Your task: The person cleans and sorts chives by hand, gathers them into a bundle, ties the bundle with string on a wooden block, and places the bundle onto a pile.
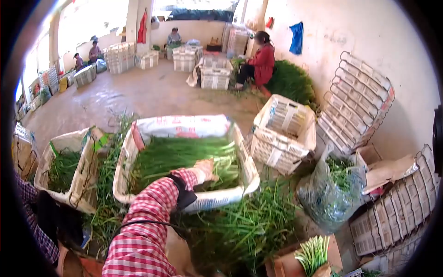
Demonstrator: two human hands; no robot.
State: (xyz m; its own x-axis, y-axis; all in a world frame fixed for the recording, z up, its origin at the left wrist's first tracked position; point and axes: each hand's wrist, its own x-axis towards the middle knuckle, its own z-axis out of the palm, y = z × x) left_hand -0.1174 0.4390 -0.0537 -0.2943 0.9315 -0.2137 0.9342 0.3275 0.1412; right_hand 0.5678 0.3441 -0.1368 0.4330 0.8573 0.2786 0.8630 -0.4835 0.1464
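Observation:
My left hand [203,171], at the end of a red-and-white checked sleeve, reaches into a white plastic crate [254,173]. Its fingers are curled on the pale stem ends of long green chives [175,154], which fill the crate and look smeared by motion. A white printed sack [184,125] lines the crate's far side. At the bottom edge, my right hand [324,271] shows only in part, closed at the base of a bunch of chives [313,254] with cut ends up. The bunch is over a brown box [336,251].
Loose greens [244,221] cover the floor around the crate. A smaller crate [62,168] stands left, beside a person's dark sleeve. To the right are nested crates [281,147], a plastic bag of greens [330,198] and stacked crates [357,97]. A person in red [263,64] sits further back.

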